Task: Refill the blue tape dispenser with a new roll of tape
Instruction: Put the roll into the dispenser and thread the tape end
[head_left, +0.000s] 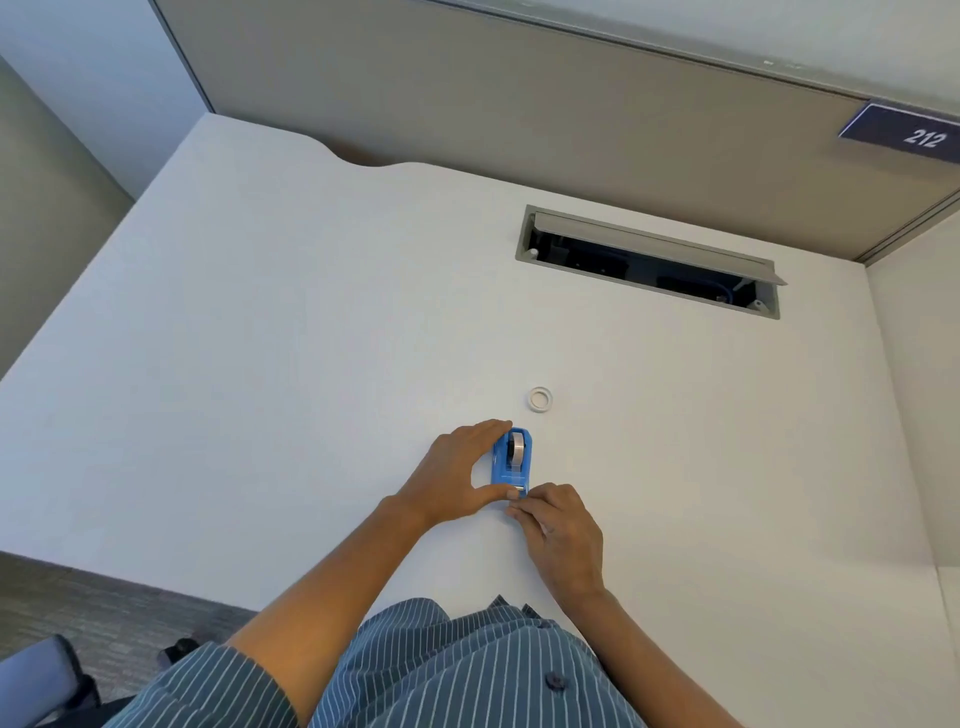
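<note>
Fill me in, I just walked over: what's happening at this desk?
A person is working on a blue tape dispenser on the white desk. The left hand steadies its side, while the right hand pinches at the cutter end nearest them. A roll of tape sits in the dispenser. A bare white ring lies apart on the desk, just beyond it.

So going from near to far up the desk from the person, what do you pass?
Right hand → blue tape dispenser, steadied by the left hand → white ring lying apart → open cable hatch → partition with the 212 sign.
</note>
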